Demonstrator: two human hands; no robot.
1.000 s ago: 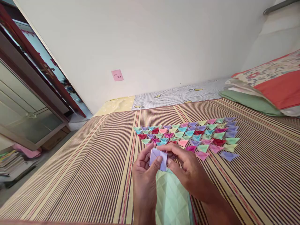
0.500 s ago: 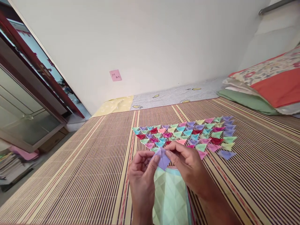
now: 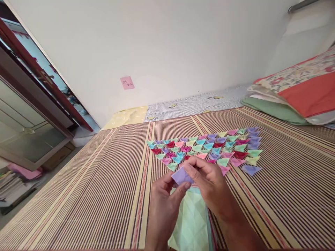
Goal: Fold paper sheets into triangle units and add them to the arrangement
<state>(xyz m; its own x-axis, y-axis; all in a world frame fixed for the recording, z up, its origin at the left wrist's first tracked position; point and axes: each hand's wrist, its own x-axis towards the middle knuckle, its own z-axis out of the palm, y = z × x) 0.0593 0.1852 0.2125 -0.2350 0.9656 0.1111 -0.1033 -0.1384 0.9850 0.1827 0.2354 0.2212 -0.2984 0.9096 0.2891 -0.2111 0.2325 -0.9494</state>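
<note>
A small piece of folded purple paper [image 3: 180,176] is pinched between both hands, raised over the striped mat. My left hand [image 3: 166,200] grips its lower side, with the thumb across the front. On the upper right side, my right hand [image 3: 205,177] holds it between thumb and fingers. Beneath and behind the hands lies a stack of pale green paper [image 3: 192,216] with a creased surface. Just beyond, several rows of folded paper pieces [image 3: 201,142] in many colours lie on the mat; my right hand hides part of the nearest rows.
The striped mat [image 3: 104,181] reaches to a checked cloth [image 3: 180,106] and yellow cloth [image 3: 128,116] along the wall. Folded bedding [image 3: 295,94] is piled at the far right. A pink note [image 3: 127,83] is on the wall. Papers [image 3: 13,181] sit low at the left by a glass-panelled door [image 3: 26,129].
The purple paper has been turned in the fingers, from point-up to a slanted position with a long edge on top. My left hand has shifted slightly right and its thumb has moved lower.
</note>
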